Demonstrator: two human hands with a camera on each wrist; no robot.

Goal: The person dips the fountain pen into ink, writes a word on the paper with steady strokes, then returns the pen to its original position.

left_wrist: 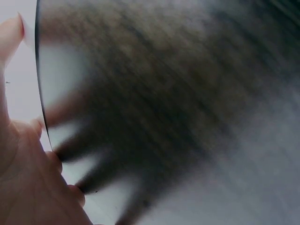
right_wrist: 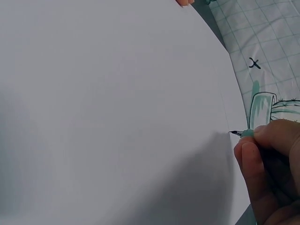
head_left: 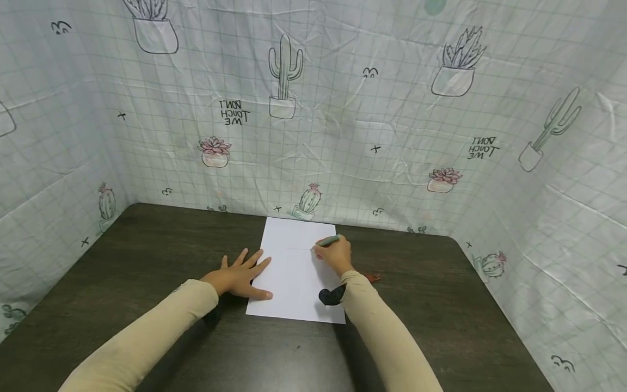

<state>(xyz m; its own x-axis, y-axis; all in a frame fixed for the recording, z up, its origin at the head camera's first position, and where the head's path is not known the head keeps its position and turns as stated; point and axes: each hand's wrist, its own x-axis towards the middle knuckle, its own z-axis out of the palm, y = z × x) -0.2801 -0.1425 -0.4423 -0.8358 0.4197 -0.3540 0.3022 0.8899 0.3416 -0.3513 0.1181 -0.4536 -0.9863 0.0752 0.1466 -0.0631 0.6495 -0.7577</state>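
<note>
A white sheet of paper [head_left: 294, 283] lies on the dark table. My right hand [head_left: 337, 255] pinches a green pen [head_left: 328, 240] between thumb and fingers, over the paper's upper right part. In the right wrist view the pen's dark pointed tip [right_wrist: 235, 133] meets the paper at the end of a thin, faint line [right_wrist: 225, 110]. That line [head_left: 299, 249] runs across the sheet in the head view. With fingers spread, my left hand [head_left: 240, 277] rests over the paper's left edge, its thumb on the sheet. The left wrist view shows the palm [left_wrist: 28, 178] beside a large blurred area.
Wood-grained tabletop [head_left: 161, 256] extends on both sides of the sheet. A cactus-print cloth [head_left: 333, 136] hangs behind the table and along its sides. A black rounded piece [head_left: 332, 295] sits at my right wrist, and a reddish-brown bit [head_left: 372, 277] shows beside the sleeve.
</note>
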